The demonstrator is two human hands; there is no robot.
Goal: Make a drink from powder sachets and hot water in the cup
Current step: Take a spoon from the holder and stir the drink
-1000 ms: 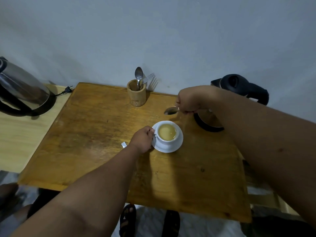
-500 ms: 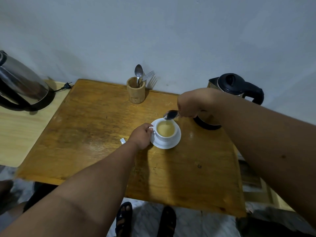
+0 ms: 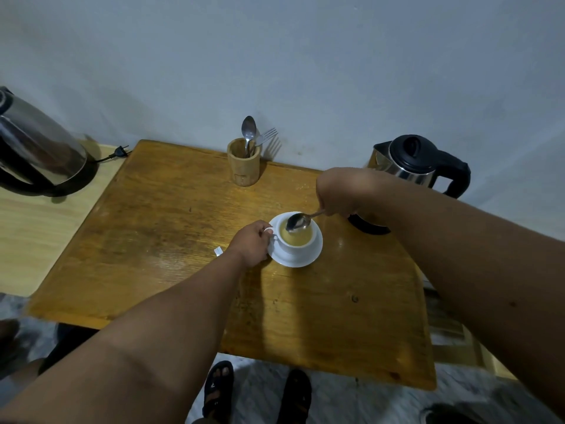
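Note:
A white cup (image 3: 295, 246) filled with a yellowish-brown drink stands on a white saucer (image 3: 308, 258) near the middle of the wooden table (image 3: 171, 240). My left hand (image 3: 250, 243) grips the cup's handle from the left. My right hand (image 3: 339, 194) holds a metal spoon (image 3: 298, 221) by its handle, its bowl tilted down just over the far rim of the cup, at the surface of the drink. A small piece of torn white sachet (image 3: 218, 251) lies on the table beside my left wrist.
A steel kettle with black lid and handle (image 3: 419, 163) stands on its base at the back right, behind my right arm. A wooden holder (image 3: 243, 165) with a spoon and fork is at the back. Another steel kettle (image 3: 36, 148) sits on a paler table at left.
My right hand has brought the spoon down and to the left, from beside the cup's far rim to over the drink. My left hand stays on the cup's handle.

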